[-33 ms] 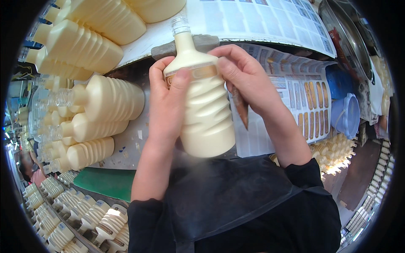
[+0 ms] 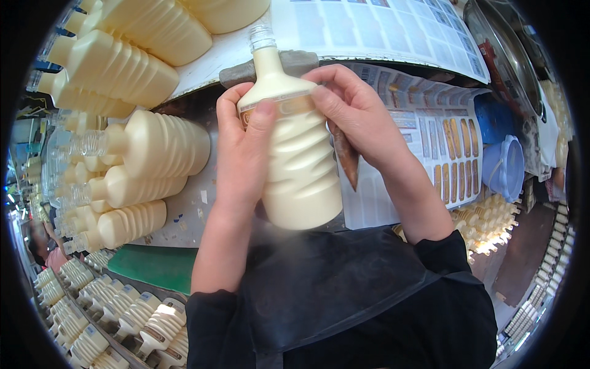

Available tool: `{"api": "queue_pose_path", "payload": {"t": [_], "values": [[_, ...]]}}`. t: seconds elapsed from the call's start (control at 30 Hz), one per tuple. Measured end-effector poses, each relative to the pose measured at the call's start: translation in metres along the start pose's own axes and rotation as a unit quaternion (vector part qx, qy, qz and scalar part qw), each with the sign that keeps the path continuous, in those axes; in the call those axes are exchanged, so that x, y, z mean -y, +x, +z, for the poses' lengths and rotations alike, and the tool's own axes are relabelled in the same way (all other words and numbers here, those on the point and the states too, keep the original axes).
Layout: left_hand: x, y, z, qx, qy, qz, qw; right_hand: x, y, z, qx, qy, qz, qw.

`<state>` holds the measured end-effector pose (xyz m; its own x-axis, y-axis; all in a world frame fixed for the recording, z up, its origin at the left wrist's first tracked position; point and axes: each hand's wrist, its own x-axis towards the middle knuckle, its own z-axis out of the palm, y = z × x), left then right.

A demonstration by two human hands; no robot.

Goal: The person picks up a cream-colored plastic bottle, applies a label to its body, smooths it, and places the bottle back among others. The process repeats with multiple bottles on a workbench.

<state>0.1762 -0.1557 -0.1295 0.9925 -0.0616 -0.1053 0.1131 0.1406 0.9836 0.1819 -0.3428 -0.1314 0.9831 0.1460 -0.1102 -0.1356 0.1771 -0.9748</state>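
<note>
A cream bottle [image 2: 301, 178] with spiral ridges and a clear threaded neck lies in front of me, its neck pointing away. Across its shoulder runs a gold-brown label [image 2: 294, 107]. My left hand [image 2: 243, 144] is wrapped round the bottle's left side, thumb on top at the label's left end. My right hand [image 2: 362, 117] has its thumb and forefinger at the label's right end. Tucked under the right hand's curled fingers is a brown pointed tool [image 2: 348, 163], its tip toward me; its upper end is hidden. A grey block [image 2: 299, 62] sits under the bottle's neck.
Unlabelled cream bottles [image 2: 163, 144] are stacked at the left. Printed label sheets [image 2: 430, 138] lie to the right, near a blue bucket [image 2: 505, 167]. Labelled bottles [image 2: 161, 326] stand in rows at the lower left, beside a green board [image 2: 153, 265].
My right thumb has shifted slightly left along the label, and the brown pointed tool has swung a little left with that hand. The left hand and the bottle have hardly moved.
</note>
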Motion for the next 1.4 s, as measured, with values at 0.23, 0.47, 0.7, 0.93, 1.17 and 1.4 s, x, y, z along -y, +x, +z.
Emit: {"api": "queue_pose_path", "payload": {"t": [0.23,0.47,0.7,0.93,1.17,1.4], "values": [[0.001,0.0,-0.001,0.003,-0.006,-0.001,1.0,-0.006,0.002,0.004,-0.012,-0.049,-0.012,0.999],[0.001,0.0,0.0,0.002,-0.013,-0.001,1.0,-0.01,0.0,0.002,0.001,-0.053,-0.041,0.998],[-0.002,-0.001,0.001,0.003,-0.014,-0.009,1.0,0.023,0.0,-0.021,-0.12,0.074,0.013,0.99],[0.001,0.0,-0.008,0.019,-0.038,-0.02,0.999,0.016,-0.02,0.013,-0.191,-0.156,-0.126,0.961],[0.013,0.008,-0.021,0.052,-0.147,-0.051,0.987,0.016,-0.035,0.014,-0.065,-0.441,-0.471,0.761],[0.007,-0.001,-0.017,0.076,-0.163,-0.025,0.983,0.019,-0.019,0.006,-0.097,-0.162,-0.108,0.976]]}}
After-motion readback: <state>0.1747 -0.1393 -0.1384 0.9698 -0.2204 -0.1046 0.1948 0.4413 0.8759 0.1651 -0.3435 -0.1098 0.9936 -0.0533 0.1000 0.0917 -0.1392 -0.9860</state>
